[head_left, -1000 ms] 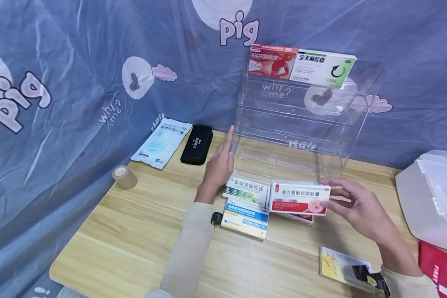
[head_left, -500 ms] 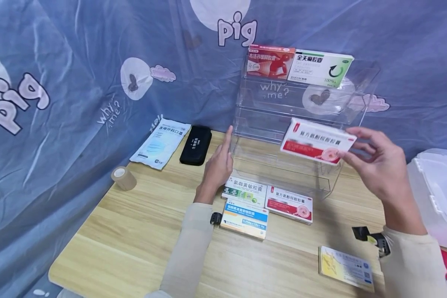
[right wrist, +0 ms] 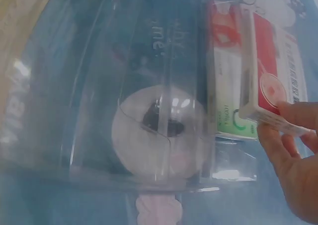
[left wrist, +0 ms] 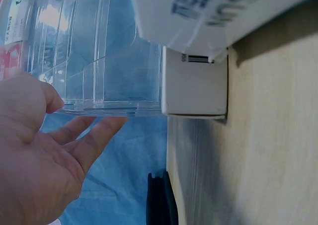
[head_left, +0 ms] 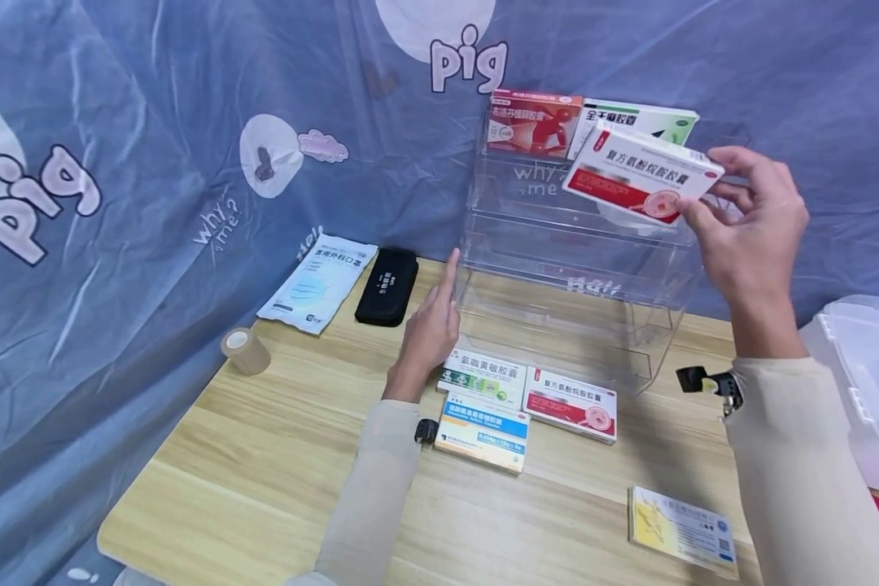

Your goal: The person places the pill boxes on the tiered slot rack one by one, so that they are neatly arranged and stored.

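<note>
My right hand (head_left: 758,216) pinches a red-and-white medicine box (head_left: 640,175) by its right end, thumb on the front. The box is tilted, raised in front of the rack's top tier, and overlaps the white-and-green box (head_left: 677,128) there. Beside that one stands a red medicine box (head_left: 535,122). My left hand (head_left: 430,325) rests against the left side of the clear acrylic rack (head_left: 557,277), fingers extended. In the left wrist view, its fingers (left wrist: 102,138) lie along the rack's side panel. The right wrist view shows the held box (right wrist: 276,71) close to the top tier.
Before the rack lie a green-and-white box (head_left: 483,378), a blue-and-orange box (head_left: 482,431) and another red-and-white box (head_left: 570,404). A yellow-and-white box (head_left: 681,531) lies front right. Leftward are a mask packet (head_left: 318,281), a black case (head_left: 387,285) and a tape roll (head_left: 246,350). A plastic bin (head_left: 860,391) stands right.
My right hand has lifted the red-and-white box off a matching one on the table and carried it up to the top tier, tilting it. My left hand has stayed at the rack's side.
</note>
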Action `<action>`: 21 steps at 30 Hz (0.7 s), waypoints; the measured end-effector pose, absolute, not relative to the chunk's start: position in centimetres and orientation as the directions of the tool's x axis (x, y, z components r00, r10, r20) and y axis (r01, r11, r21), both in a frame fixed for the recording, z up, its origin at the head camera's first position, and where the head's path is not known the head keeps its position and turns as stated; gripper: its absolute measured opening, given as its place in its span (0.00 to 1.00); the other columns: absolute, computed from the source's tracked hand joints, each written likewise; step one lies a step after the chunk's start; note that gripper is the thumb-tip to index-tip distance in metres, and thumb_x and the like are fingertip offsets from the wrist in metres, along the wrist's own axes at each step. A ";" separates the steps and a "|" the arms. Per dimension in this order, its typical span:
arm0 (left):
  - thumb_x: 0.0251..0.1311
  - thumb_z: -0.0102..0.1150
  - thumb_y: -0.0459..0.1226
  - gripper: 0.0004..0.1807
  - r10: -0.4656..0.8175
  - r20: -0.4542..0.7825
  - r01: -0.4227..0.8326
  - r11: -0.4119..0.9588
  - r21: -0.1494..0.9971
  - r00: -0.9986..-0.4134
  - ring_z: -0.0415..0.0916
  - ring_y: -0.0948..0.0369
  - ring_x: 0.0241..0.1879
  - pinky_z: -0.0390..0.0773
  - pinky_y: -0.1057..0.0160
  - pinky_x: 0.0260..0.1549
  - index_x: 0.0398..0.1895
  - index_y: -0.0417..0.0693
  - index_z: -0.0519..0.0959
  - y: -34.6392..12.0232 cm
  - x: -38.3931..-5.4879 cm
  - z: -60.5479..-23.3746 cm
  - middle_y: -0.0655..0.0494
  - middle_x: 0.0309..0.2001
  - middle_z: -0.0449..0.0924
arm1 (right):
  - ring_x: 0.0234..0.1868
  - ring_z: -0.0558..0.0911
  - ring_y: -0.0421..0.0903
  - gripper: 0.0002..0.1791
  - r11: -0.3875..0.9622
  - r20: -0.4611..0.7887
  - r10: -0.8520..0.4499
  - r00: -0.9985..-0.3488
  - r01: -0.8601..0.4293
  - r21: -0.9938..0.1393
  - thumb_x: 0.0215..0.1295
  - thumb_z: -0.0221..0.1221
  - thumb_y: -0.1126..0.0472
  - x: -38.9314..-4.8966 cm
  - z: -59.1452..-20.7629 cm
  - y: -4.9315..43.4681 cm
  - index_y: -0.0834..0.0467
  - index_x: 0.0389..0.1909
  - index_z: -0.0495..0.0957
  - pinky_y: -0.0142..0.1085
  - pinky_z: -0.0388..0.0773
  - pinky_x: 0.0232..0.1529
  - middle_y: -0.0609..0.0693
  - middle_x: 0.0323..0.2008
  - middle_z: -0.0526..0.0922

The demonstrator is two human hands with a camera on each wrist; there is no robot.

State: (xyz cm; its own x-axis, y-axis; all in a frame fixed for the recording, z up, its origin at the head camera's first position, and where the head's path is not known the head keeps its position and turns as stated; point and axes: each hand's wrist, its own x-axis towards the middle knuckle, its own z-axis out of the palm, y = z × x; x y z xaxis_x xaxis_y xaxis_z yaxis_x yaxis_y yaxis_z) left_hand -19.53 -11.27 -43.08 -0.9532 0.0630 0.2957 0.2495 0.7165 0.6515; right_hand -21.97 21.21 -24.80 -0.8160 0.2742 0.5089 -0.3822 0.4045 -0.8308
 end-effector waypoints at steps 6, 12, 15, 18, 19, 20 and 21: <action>0.83 0.46 0.33 0.48 0.058 0.295 0.244 0.721 0.648 -0.954 0.73 0.53 0.29 0.77 0.53 0.29 0.88 0.79 0.33 -11.2 -19.5 -43.1 0.45 0.71 0.78 | 0.50 0.85 0.31 0.30 0.439 0.525 0.307 -0.794 -0.372 -0.818 0.60 0.68 0.81 -24.5 -25.1 20.6 0.53 0.61 0.86 0.19 0.82 0.51 0.37 0.48 0.71; 0.83 0.45 0.34 0.46 0.062 0.295 0.245 0.730 0.638 -0.953 0.74 0.53 0.29 0.78 0.53 0.30 0.89 0.78 0.33 -11.2 -19.5 -43.3 0.45 0.70 0.78 | 0.56 0.86 0.34 0.27 0.670 0.568 0.211 -0.795 -0.306 -0.676 0.66 0.71 0.71 -26.0 -26.6 20.5 0.53 0.65 0.85 0.14 0.78 0.51 0.26 0.45 0.65; 0.83 0.46 0.34 0.47 0.065 0.300 0.251 0.730 0.636 -0.952 0.73 0.53 0.28 0.77 0.53 0.29 0.89 0.77 0.33 -11.2 -19.5 -43.2 0.44 0.69 0.79 | 0.57 0.86 0.43 0.28 0.755 0.568 0.131 -0.813 -0.290 -0.589 0.66 0.70 0.70 -26.3 -27.1 20.4 0.53 0.67 0.84 0.11 0.75 0.48 0.27 0.45 0.65; 0.82 0.47 0.33 0.47 0.064 0.302 0.251 0.731 0.635 -0.951 0.73 0.53 0.27 0.77 0.54 0.28 0.89 0.77 0.34 -11.2 -19.5 -43.2 0.44 0.67 0.80 | 0.60 0.84 0.53 0.31 0.767 0.519 0.081 -0.851 -0.279 -0.577 0.66 0.69 0.72 -26.5 -27.3 20.2 0.51 0.69 0.82 0.15 0.77 0.54 0.35 0.48 0.68; 0.82 0.47 0.33 0.47 0.064 0.302 0.250 0.731 0.635 -0.951 0.73 0.53 0.27 0.77 0.54 0.28 0.89 0.77 0.34 -11.2 -19.5 -43.1 0.44 0.66 0.80 | 0.61 0.83 0.54 0.31 0.770 0.505 0.075 -0.860 -0.272 -0.577 0.67 0.68 0.72 -26.6 -27.3 20.1 0.50 0.70 0.82 0.17 0.78 0.55 0.36 0.49 0.68; 0.82 0.47 0.33 0.48 0.063 0.301 0.249 0.732 0.634 -0.952 0.73 0.53 0.27 0.77 0.54 0.29 0.89 0.77 0.34 -11.2 -19.5 -43.1 0.44 0.65 0.80 | 0.61 0.83 0.55 0.31 0.764 0.494 0.071 -0.867 -0.271 -0.585 0.67 0.68 0.72 -26.6 -27.4 19.9 0.50 0.70 0.81 0.20 0.78 0.59 0.37 0.49 0.68; 0.82 0.47 0.33 0.48 0.062 0.300 0.247 0.734 0.633 -0.952 0.73 0.53 0.28 0.77 0.54 0.29 0.89 0.77 0.34 -11.2 -19.5 -43.1 0.44 0.65 0.80 | 0.60 0.83 0.55 0.31 0.760 0.493 0.068 -0.867 -0.275 -0.589 0.67 0.68 0.72 -26.6 -27.4 19.8 0.50 0.70 0.82 0.24 0.76 0.64 0.38 0.50 0.68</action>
State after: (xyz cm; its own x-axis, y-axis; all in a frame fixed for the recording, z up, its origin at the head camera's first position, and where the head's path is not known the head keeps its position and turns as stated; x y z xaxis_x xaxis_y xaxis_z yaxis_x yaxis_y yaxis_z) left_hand -19.49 -11.16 -43.10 -0.9520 0.0620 0.2996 0.2471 0.7335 0.6331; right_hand -26.65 19.81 -27.41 -0.8673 0.0683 0.4932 -0.2752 0.7597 -0.5892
